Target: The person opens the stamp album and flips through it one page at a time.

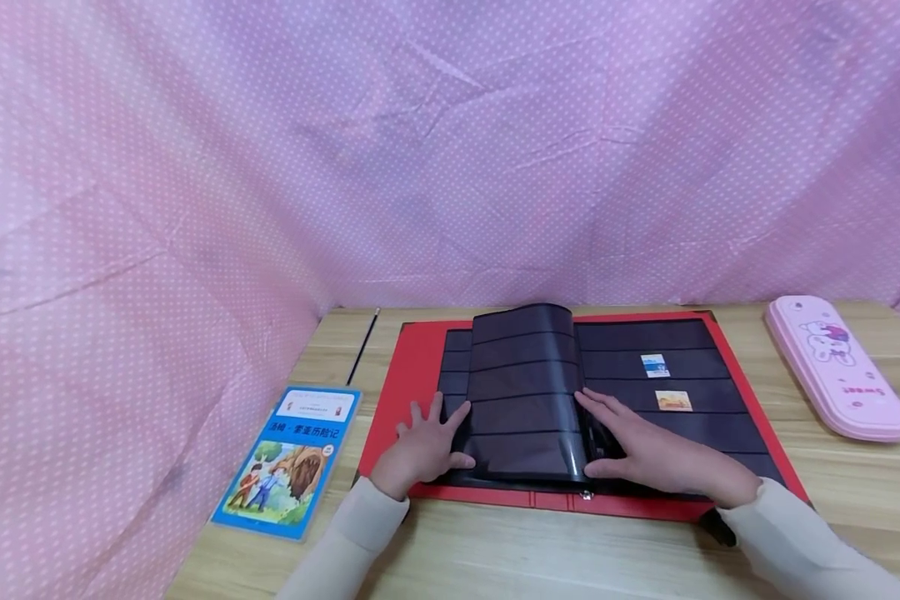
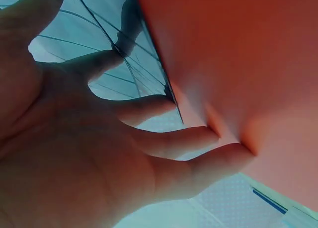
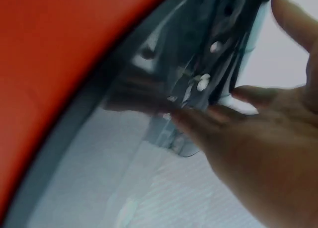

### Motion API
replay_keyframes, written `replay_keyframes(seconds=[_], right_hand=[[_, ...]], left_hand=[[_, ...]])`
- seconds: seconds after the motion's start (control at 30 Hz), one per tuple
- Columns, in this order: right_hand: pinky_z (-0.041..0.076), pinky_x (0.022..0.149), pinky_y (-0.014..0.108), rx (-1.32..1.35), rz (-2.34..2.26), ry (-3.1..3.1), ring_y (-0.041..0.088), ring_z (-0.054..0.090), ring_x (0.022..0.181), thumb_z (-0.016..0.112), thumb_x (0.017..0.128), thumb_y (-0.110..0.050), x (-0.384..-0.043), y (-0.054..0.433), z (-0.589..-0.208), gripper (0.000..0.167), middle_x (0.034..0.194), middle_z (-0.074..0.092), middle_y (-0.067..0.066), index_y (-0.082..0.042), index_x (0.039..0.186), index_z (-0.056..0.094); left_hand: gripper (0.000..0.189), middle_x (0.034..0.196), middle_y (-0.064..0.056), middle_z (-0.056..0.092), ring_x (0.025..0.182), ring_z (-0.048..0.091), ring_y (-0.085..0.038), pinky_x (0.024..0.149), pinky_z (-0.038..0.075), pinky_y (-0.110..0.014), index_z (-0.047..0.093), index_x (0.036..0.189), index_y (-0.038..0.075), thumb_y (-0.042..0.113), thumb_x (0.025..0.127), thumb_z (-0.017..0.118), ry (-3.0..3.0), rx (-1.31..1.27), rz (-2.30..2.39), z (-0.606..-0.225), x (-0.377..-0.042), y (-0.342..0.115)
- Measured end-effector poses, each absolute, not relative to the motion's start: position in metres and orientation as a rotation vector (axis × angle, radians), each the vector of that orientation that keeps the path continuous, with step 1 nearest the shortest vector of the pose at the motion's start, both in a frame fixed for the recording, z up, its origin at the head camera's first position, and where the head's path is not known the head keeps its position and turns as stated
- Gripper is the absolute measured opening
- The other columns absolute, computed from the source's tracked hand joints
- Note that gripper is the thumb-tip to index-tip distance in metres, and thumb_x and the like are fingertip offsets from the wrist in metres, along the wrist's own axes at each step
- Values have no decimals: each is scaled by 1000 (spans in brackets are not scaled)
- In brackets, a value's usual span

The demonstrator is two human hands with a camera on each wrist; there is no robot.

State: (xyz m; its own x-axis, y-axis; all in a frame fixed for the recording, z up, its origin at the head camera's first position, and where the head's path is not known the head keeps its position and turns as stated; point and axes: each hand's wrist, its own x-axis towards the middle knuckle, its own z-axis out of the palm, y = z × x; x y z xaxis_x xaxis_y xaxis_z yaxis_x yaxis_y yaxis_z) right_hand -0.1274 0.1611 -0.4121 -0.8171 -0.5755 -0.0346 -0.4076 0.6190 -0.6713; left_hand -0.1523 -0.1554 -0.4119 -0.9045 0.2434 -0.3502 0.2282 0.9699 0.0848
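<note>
A red stamp album (image 1: 510,497) lies open on the table. One of its black pocket pages (image 1: 523,379) is turned over to the left and bulges up near the spine. My left hand (image 1: 426,443) rests with spread fingers on the album's left side, touching the page's edge and the red cover (image 2: 238,74). Beside the spine, my right hand (image 1: 648,454) touches the turned page with extended fingers; binding holes show by the fingertips in the right wrist view. Two stamps, one blue and white (image 1: 655,365) and one yellowish (image 1: 673,401), sit in the right-hand page.
Left of the album lies a blue picture-covered book (image 1: 288,462), with a dark pencil (image 1: 363,348) behind it. A pink pencil case (image 1: 840,367) with a rabbit design is at the right. A pink dotted cloth (image 1: 450,167) hangs behind the wooden table (image 1: 540,558).
</note>
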Motion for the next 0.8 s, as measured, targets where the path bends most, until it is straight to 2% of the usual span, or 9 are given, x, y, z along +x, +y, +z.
replay_keyframes(seconds=[0.13, 0.23, 0.33, 0.53, 0.6, 0.7, 0.8], right_hand=[[39, 96, 52, -748, -971, 2549, 39, 27, 133, 65, 84, -50, -130, 165, -417, 92, 154, 13, 13, -17, 153, 14], [40, 95, 51, -729, -969, 2567, 38, 28, 133, 65, 83, -53, -131, 162, -418, 91, 154, 13, 11, -20, 153, 16], [40, 94, 52, -715, -971, 2604, 37, 28, 133, 65, 83, -54, -131, 155, -420, 91, 154, 13, 9, -20, 152, 18], [28, 95, 68, -716, -921, 2672, 43, 30, 132, 60, 86, -56, -133, 143, -420, 85, 153, 18, 11, -17, 152, 22], [28, 95, 68, -705, -958, 2679, 42, 34, 129, 60, 88, -52, -140, 145, -418, 81, 150, 23, 13, -14, 151, 25], [34, 97, 61, -656, -1029, 2700, 38, 37, 128, 60, 91, -45, -162, 152, -417, 76, 148, 26, 15, -10, 149, 27], [32, 99, 60, -627, -1035, 2701, 41, 32, 130, 59, 92, -43, -185, 158, -420, 78, 150, 21, 21, -6, 150, 21]], left_hand=[[82, 153, -16, 19, 134, 17, -50, 100, 27, -65, 30, 149, 27, 48, 80, 70, 2761, 339, 91, -414, -153, -159], [81, 152, -15, 22, 133, 20, -47, 101, 26, -63, 33, 148, 26, 44, 79, 72, 2772, 350, 130, -414, -154, -163], [80, 150, -14, 26, 129, 27, -43, 99, 30, -59, 36, 147, 22, 41, 79, 74, 2788, 388, 149, -414, -155, -168], [80, 149, -10, 32, 125, 34, -34, 94, 38, -51, 40, 145, 17, 38, 77, 77, 2828, 467, 114, -416, -160, -179], [80, 149, -10, 32, 126, 33, -34, 95, 38, -52, 40, 145, 17, 38, 77, 77, 2822, 479, 122, -415, -161, -180], [80, 149, -10, 31, 127, 33, -34, 95, 38, -52, 39, 146, 17, 38, 77, 77, 2811, 477, 127, -413, -161, -180], [80, 149, -9, 31, 127, 32, -34, 95, 38, -52, 40, 145, 17, 38, 77, 77, 2804, 458, 132, -411, -161, -180]])
